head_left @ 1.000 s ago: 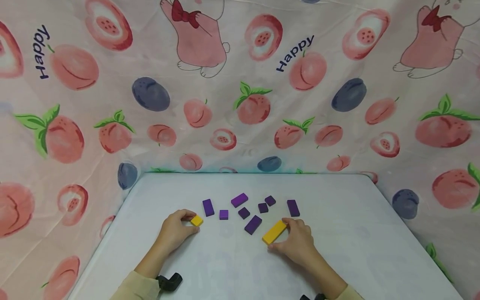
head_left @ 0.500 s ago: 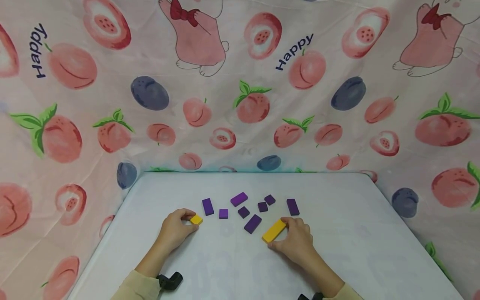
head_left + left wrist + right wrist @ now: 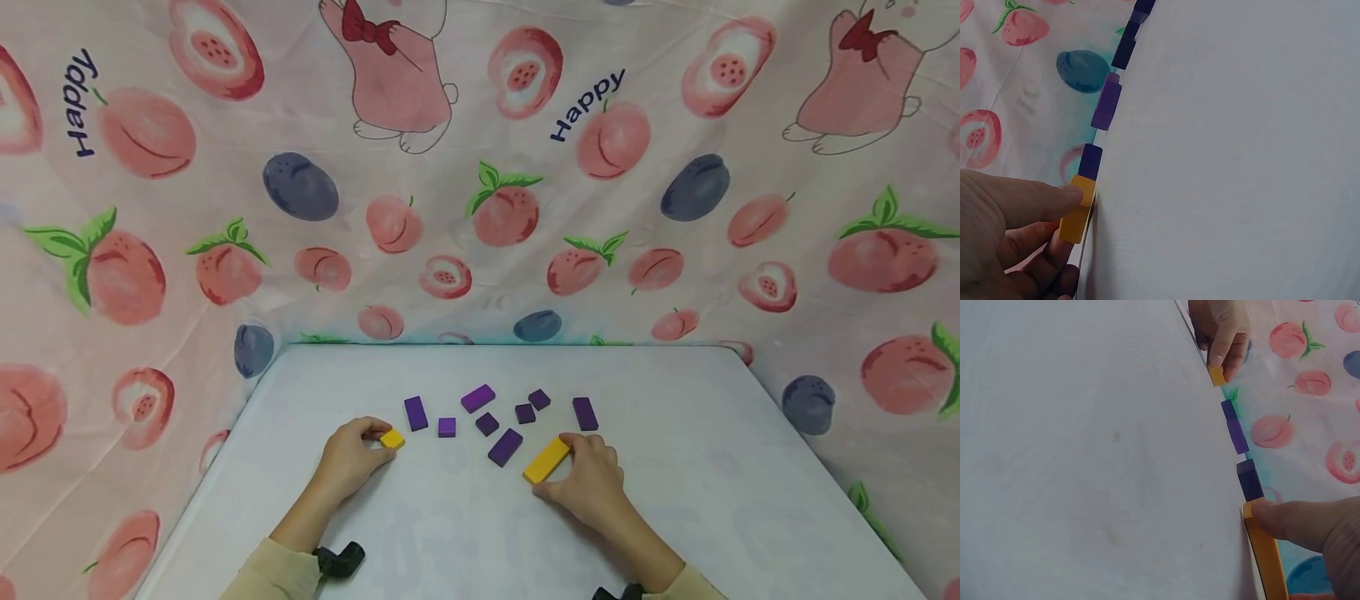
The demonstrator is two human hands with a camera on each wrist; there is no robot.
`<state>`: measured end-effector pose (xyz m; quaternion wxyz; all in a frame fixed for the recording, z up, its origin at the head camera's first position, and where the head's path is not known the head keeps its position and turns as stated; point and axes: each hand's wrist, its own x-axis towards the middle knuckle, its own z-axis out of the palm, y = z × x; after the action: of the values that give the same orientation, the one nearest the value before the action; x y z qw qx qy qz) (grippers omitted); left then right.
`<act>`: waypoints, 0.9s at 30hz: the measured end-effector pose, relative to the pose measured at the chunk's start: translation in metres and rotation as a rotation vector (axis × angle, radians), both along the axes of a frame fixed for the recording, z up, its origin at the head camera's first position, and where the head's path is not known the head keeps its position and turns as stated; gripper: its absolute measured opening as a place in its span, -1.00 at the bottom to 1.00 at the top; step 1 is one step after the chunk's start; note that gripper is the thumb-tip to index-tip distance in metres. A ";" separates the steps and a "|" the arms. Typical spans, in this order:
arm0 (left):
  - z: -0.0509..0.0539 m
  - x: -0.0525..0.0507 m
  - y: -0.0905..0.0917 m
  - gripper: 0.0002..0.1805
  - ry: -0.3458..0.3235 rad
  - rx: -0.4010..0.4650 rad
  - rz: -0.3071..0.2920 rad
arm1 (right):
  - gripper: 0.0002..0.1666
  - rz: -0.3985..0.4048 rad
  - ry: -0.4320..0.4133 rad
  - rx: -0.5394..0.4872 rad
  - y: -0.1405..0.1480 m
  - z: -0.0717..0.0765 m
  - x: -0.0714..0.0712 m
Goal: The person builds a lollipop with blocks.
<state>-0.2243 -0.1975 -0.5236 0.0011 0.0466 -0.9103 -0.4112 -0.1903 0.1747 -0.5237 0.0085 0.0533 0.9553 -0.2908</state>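
Between thumb and fingers, my left hand [image 3: 350, 460] pinches a small yellow block [image 3: 392, 439] at the left of the group; the left wrist view shows the thumb pressed on this yellow block [image 3: 1077, 209]. Over on the right, my right hand [image 3: 592, 482] holds a long yellow block [image 3: 547, 460] by its two ends. In the right wrist view the thumb sits on one end of the long yellow block [image 3: 1266, 556]. Whether either block touches the table is hard to tell. A purple block [image 3: 506, 447] lies just left of the long yellow one.
Beyond the hands, several purple blocks are scattered on the white table [image 3: 675, 517], among them an oblong one [image 3: 416, 413], a small cube [image 3: 447, 427] and another oblong [image 3: 586, 413] behind the right hand. A fruit-print cloth [image 3: 450, 208] hangs at the back and sides.
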 end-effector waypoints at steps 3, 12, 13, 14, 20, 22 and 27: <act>0.000 0.000 0.000 -0.62 -0.010 0.010 0.004 | 0.19 0.005 0.001 -0.010 0.001 0.000 0.000; 0.008 0.002 0.000 -0.62 -0.026 0.041 0.024 | 0.17 0.051 -0.008 -0.072 0.006 -0.001 0.001; 0.009 0.002 0.000 -0.62 -0.027 0.044 0.028 | 0.16 0.064 -0.008 -0.087 0.007 -0.001 0.001; 0.010 0.002 0.000 -0.63 -0.028 0.047 0.029 | 0.15 0.076 -0.010 -0.102 0.006 0.000 0.001; 0.011 0.002 0.002 -0.64 -0.027 0.049 0.029 | 0.15 0.137 -0.038 -0.139 0.002 0.002 0.004; 0.011 0.002 0.003 -0.64 -0.028 0.050 0.026 | 0.14 0.153 -0.044 -0.138 0.000 0.003 0.005; 0.012 0.003 0.006 -0.63 -0.037 0.078 0.011 | 0.13 0.197 -0.047 -0.135 -0.003 0.005 0.008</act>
<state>-0.2213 -0.1918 -0.5114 -0.0152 0.0593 -0.8932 -0.4454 -0.1822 0.1720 -0.5187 0.0630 -0.0346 0.9336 -0.3509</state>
